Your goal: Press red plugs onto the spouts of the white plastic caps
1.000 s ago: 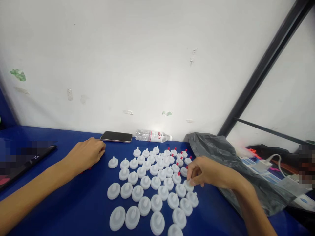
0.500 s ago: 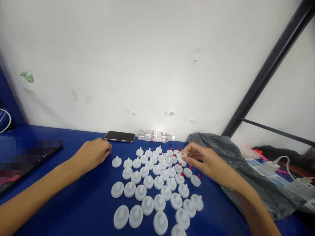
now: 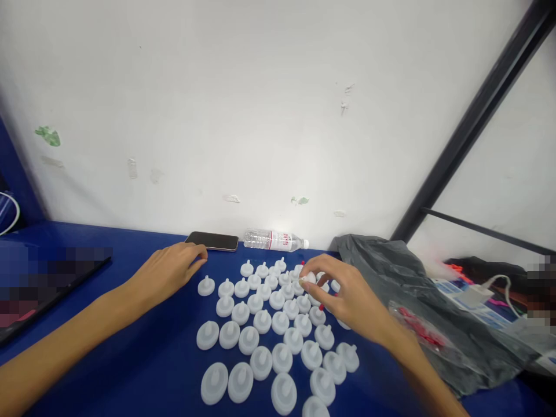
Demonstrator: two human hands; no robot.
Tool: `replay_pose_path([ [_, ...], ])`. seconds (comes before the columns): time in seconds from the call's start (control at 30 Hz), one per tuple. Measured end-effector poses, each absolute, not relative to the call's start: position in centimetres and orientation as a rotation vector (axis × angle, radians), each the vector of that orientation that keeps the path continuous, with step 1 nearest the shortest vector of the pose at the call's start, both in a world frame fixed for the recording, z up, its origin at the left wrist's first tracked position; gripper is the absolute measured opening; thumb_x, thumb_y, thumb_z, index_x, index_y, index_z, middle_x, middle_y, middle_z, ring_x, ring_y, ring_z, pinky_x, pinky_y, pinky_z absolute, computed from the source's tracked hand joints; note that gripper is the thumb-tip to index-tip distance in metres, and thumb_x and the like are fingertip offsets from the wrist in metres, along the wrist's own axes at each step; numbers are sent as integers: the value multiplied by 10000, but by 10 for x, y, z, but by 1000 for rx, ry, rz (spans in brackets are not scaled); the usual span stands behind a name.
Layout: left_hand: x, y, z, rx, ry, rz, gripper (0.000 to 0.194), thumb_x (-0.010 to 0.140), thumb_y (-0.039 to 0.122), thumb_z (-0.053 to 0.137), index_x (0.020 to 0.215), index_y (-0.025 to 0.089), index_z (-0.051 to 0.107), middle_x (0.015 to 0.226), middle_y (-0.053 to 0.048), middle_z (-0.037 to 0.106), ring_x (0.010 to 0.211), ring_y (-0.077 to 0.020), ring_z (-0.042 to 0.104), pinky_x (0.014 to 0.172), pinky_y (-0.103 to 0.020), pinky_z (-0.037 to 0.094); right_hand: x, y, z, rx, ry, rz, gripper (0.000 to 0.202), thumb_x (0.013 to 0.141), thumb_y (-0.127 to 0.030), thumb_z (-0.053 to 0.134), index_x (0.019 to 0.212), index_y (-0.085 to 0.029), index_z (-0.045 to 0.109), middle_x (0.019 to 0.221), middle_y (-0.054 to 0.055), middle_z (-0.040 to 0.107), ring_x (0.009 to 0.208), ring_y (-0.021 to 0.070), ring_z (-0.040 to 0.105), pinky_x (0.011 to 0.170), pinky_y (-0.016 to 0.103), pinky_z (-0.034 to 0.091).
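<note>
Well over thirty white spouted lids (image 3: pixel 262 321) stood from mid-worktop (image 3: pixel 130 359) to near its back edge, one cut off below, several hidden by the right hand (image 3: pixel 351 294), fingers pinching one. Left hand (image 3: pixel 171 267) empty, fingers parted, near one phone (image 3: pixel 212 241) and one bottle (image 3: pixel 273 239), contents unclear, along the back edge. One clear bag (image 3: pixel 423 331) of red pieces (image 3: pixel 416 325), uncounted, lay on a grey bag (image 3: pixel 373 266) at the right edge.

The caps (image 3: pixel 262 322) are milky white, some red-tipped, the tabletop (image 3: pixel 147 359) plain blue, the bag (image 3: pixel 369 269) dark grey.
</note>
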State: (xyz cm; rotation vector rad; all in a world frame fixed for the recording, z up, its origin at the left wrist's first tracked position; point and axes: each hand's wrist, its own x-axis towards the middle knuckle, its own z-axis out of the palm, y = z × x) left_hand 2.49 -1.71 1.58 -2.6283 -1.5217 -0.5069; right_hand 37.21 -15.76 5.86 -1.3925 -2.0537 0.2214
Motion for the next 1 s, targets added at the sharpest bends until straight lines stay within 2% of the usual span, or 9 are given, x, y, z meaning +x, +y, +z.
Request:
replay_pose_path([
  [0.1,36,-26,24,-2667,-1515,-606,404,1011,477,374,1057,247,703,936,-64,791,773,-267,717,663,-343,467,364,-158,52,-1341,-2042,175,77,1007,-260,634,1039,-286,699,1131,17,698,905,180,664,800,324,548],
  [0.23,60,-53,33,-2833,-1423,-1016,423,984,554,481,1084,256,764,1068,-34,811,639,-178,667,629,-297,512,354,-157,41,-1301,-2057,77,120,1009,-234,634,1095,-290,696,1160,33,673,953,190,672,825,334,555],
  [0.33,78,-78,36,-3008,-1391,-1240,367,976,526,550,1077,269,792,1079,-20,808,668,-151,672,625,-264,547,347,-156,34,-1299,-2075,6,126,1012,-233,629,1107,-278,699,1166,48,662,981,203,689,846,351,564],
  [0.5,92,-104,32,-3333,-1380,-1403,269,960,482,633,1021,274,793,1036,-11,781,733,-141,677,593,-219,554,339,-157,27,-1226,-2095,-55,146,1019,-285,635,1144,-264,706,1114,60,681,956,213,699,844,362,589],
  [0.7,97,-110,21,-3250,-1335,-1467,230,920,479,695,918,274,800,957,-16,789,733,-159,666,628,-253,536,333,-158,20,-1044,-2166,-104,274,972,-393,729,1187,-223,718,1031,67,736,914,227,713,781,362,595],
  [0.93,99,-116,18,-3188,-1311,-1602,188,895,445,742,901,272,816,925,-5,813,625,-132,640,557,-235,524,329,-158,16,-962,-2162,-160,319,983,-454,705,1175,-200,729,996,79,761,862,216,723,742,341,581],
  [1.0,99,-116,17,-3200,-1290,-1638,173,885,433,758,905,274,823,921,-9,818,656,-145,669,552,-236,520,328,-158,16,-958,-2171,-162,312,988,-446,701,1186,-206,726,998,79,763,867,217,722,751,342,582],
])
